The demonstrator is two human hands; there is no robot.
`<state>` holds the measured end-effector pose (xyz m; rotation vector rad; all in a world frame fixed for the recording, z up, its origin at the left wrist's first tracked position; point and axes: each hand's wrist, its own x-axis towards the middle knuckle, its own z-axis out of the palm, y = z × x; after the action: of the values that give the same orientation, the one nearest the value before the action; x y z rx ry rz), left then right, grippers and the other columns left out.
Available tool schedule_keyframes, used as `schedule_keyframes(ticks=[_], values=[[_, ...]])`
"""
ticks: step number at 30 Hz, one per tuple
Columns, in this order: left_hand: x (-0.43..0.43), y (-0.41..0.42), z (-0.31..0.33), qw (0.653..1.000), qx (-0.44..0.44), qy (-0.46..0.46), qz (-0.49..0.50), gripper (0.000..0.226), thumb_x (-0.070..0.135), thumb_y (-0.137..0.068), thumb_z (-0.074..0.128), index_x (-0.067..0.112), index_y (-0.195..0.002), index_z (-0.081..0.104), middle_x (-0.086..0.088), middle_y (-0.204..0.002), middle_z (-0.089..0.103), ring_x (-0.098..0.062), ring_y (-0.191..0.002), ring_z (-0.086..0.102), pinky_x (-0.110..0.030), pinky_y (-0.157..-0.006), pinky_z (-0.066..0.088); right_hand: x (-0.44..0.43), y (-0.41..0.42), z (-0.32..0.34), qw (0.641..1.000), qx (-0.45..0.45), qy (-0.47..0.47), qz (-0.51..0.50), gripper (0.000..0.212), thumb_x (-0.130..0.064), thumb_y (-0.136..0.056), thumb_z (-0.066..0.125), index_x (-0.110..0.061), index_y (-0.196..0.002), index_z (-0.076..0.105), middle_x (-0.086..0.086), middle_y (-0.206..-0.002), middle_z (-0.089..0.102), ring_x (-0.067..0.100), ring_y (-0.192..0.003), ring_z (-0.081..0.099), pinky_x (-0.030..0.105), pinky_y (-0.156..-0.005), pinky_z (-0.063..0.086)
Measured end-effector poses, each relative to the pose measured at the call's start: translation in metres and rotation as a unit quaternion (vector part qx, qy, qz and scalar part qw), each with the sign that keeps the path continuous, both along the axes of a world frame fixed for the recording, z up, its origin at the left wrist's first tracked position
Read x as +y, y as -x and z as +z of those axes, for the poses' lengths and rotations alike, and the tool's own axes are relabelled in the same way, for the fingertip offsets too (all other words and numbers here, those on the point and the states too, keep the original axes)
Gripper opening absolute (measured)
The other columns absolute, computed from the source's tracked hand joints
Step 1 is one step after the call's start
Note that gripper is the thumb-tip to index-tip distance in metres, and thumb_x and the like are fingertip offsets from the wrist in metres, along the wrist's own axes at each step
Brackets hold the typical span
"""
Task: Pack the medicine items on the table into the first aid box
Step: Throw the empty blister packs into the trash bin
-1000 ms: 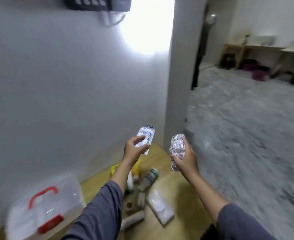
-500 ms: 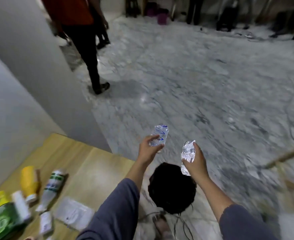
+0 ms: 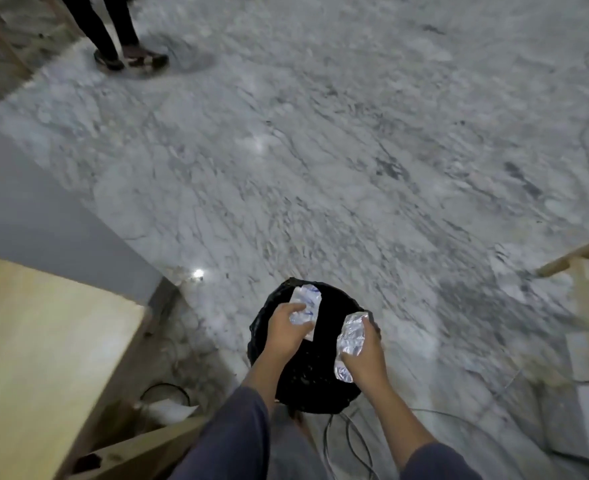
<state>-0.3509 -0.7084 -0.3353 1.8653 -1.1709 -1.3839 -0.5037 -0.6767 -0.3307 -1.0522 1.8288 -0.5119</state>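
Observation:
My left hand [image 3: 286,329] grips a silver blister strip with blue print [image 3: 306,303]. My right hand [image 3: 364,355] grips a crumpled plain silver blister strip [image 3: 350,341]. Both hands are held over a round black bin [image 3: 315,382] lined with a black bag, standing on the floor to the right of the table. The wooden table [image 3: 43,334] shows only its bare right corner at the left edge; the first aid box and the other medicine items are out of view.
Marble floor [image 3: 321,150] fills most of the view. A person's legs and shoes [image 3: 126,53] stand at the top left. Black cables [image 3: 348,441] lie by the bin. A wooden frame [image 3: 577,258] is at the right, a grey wall [image 3: 43,216] behind the table.
My view has swung right and down, away from the table and box. Both hands, still gripping their strips, have dropped lower to just above the black bin.

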Motion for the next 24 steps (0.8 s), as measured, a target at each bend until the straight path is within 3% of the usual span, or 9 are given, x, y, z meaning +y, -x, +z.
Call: schedule_keyframes(ticks=[5,8,9,11,14,17,24], values=[[0.012,0.002,-0.067,0.997,-0.029,-0.070,-0.012,0.042,0.001,-0.082,0.070,0.000,-0.123,0.059,-0.016,-0.124,0.056,-0.027,-0.122,0.053,-0.012,-0.083,0.033,-0.005,0.001,-0.064,0.999,-0.006,-0.029,0.034,0.076,0.003,-0.079,0.056,-0.013,-0.145,0.023,0.014,-0.144,0.037,0.027,-0.131,0.039,0.028,-0.101,0.034],[0.013,0.002,-0.092,0.994,-0.006,-0.109,-0.028,0.048,0.000,-0.082,0.070,0.004,-0.127,0.055,-0.007,-0.113,0.056,-0.025,-0.112,0.056,-0.014,-0.076,0.042,-0.008,0.004,-0.087,0.998,-0.024,-0.046,0.042,0.077,0.004,-0.080,0.056,-0.021,-0.145,0.023,0.013,-0.142,0.043,0.022,-0.112,0.053,0.029,-0.091,0.044],[0.014,0.002,-0.097,0.992,0.004,-0.120,-0.035,0.053,0.003,-0.083,0.070,0.007,-0.132,0.051,-0.004,-0.116,0.055,-0.023,-0.115,0.054,-0.015,-0.081,0.045,-0.008,0.006,-0.093,0.997,-0.036,-0.050,0.039,0.076,0.002,-0.082,0.058,-0.022,-0.145,0.023,0.017,-0.140,0.045,0.024,-0.109,0.057,0.034,-0.090,0.047],[0.014,0.002,-0.098,0.989,0.004,-0.139,-0.047,0.067,0.015,-0.086,0.070,0.011,-0.145,0.037,-0.003,-0.134,0.047,-0.023,-0.131,0.045,-0.026,-0.100,0.042,-0.009,0.008,-0.099,0.997,-0.030,-0.064,0.043,0.073,-0.003,-0.085,0.059,-0.020,-0.145,0.023,0.021,-0.139,0.045,0.031,-0.121,0.052,0.038,-0.097,0.045],[0.014,0.000,-0.086,0.985,-0.031,-0.151,-0.082,0.075,0.026,-0.090,0.066,0.011,-0.151,0.025,-0.008,-0.156,0.032,-0.025,-0.145,0.031,-0.029,-0.110,0.031,-0.011,0.010,-0.094,0.995,-0.004,-0.069,0.067,0.067,-0.013,-0.088,0.058,-0.013,-0.145,0.023,0.012,-0.150,0.033,0.026,-0.137,0.034,0.034,-0.110,0.033],[0.012,-0.004,-0.060,0.983,-0.060,-0.134,-0.106,0.074,0.030,-0.092,0.062,0.012,-0.152,0.023,-0.007,-0.159,0.028,-0.023,-0.146,0.029,-0.026,-0.110,0.029,-0.014,0.011,-0.077,0.993,0.029,-0.066,0.098,0.065,-0.020,-0.091,0.054,-0.010,-0.146,0.021,0.011,-0.153,0.027,0.025,-0.140,0.028,0.034,-0.113,0.027],[0.020,0.008,0.050,0.992,-0.071,-0.054,-0.087,0.072,0.036,-0.092,0.060,0.010,-0.151,0.026,-0.006,-0.157,0.030,-0.025,-0.146,0.029,-0.037,-0.118,0.027,-0.005,0.020,0.017,0.982,0.075,-0.002,0.173,0.060,-0.022,-0.094,0.047,-0.011,-0.146,0.020,0.008,-0.154,0.025,0.025,-0.141,0.025,0.038,-0.115,0.027]])
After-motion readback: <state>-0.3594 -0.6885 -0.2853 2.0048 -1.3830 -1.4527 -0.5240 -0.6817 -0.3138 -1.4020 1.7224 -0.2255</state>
